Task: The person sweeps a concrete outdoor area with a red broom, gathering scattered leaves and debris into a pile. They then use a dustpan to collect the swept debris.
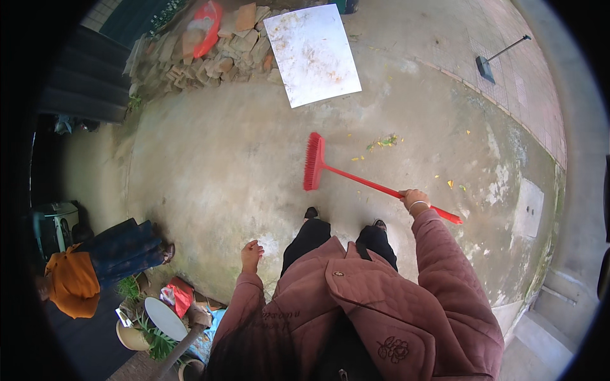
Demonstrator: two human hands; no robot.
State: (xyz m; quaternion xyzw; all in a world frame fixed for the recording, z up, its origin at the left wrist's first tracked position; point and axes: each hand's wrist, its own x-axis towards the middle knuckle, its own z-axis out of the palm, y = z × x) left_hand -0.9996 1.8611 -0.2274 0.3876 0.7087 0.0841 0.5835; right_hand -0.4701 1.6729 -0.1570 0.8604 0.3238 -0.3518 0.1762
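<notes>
My right hand (414, 198) grips the red plastic handle of a broom (364, 181), close to its upper end. The broom head (314, 162) is turned to the left, with its bristles off to that side, in front of my feet; whether it touches the ground I cannot tell. My left hand (251, 255) hangs at my left side, fingers loosely curled and holding nothing. Green and yellow leaves (385, 142) lie scattered on the concrete ground (214, 143) right of the broom head.
A stained white board (314, 57) lies ahead, beside a heap of broken bricks (224, 57) topped by a red plastic bag (208, 29). A long-handled dustpan (485, 69) stands at far right. At left is a person (74, 281) in orange, near potted plants (162, 340).
</notes>
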